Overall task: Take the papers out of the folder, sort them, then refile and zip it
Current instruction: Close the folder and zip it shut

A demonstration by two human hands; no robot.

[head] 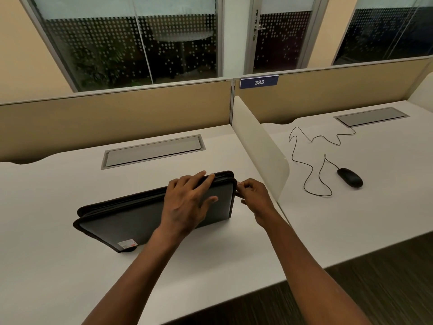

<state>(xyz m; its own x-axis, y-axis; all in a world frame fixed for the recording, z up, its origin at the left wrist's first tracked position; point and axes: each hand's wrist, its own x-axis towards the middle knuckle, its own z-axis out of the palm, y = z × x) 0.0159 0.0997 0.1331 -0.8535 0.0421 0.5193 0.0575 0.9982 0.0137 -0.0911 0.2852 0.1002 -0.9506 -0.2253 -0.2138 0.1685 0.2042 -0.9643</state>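
A black zip folder lies closed and flat on the white desk, with a small sticker near its front corner. My left hand rests spread on the folder's right half, fingers reaching its far edge. My right hand is at the folder's right edge, its fingers pinched on the zipper pull near the far right corner. No papers are visible.
A white divider panel stands just right of the folder. Beyond it a black wired mouse and its looping cable lie on the neighbouring desk. A grey cable hatch is set into the desk behind the folder.
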